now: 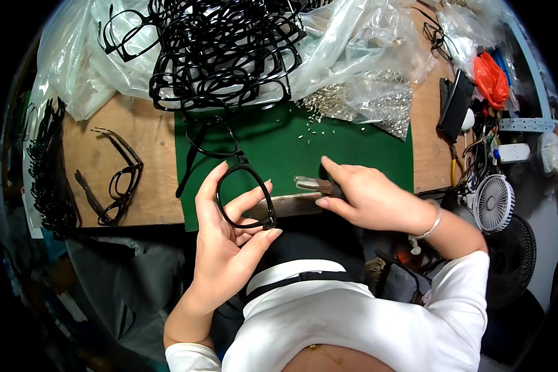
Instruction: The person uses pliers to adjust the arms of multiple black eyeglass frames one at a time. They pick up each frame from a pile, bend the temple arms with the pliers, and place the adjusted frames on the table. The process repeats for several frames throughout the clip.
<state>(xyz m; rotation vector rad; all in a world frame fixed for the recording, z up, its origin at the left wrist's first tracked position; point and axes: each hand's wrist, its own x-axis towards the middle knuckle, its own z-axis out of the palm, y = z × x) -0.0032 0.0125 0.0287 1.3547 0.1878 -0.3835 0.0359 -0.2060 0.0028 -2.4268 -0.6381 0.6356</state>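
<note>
Between the fingers and thumb of my left hand [226,248] is a black glasses frame [238,166], held by one rim at the bench's front edge. Its other rim and one temple arm reach away over the green mat [279,146]. My right hand [369,195] is closed round a pair of pliers [314,185], whose metal jaws point left toward the frame without touching it; their handles are hidden in the palm. Beyond both hands, small silvery metal pieces [316,115] spill onto the mat from a clear plastic bag [378,102].
A big heap of black glasses frames [223,56] lies on plastic sheeting at the back. More frames [121,186] rest on the wood at left, beside a dense row of black frames [46,167]. At right are a phone [456,105], a red bag [491,80] and a small white fan [494,203].
</note>
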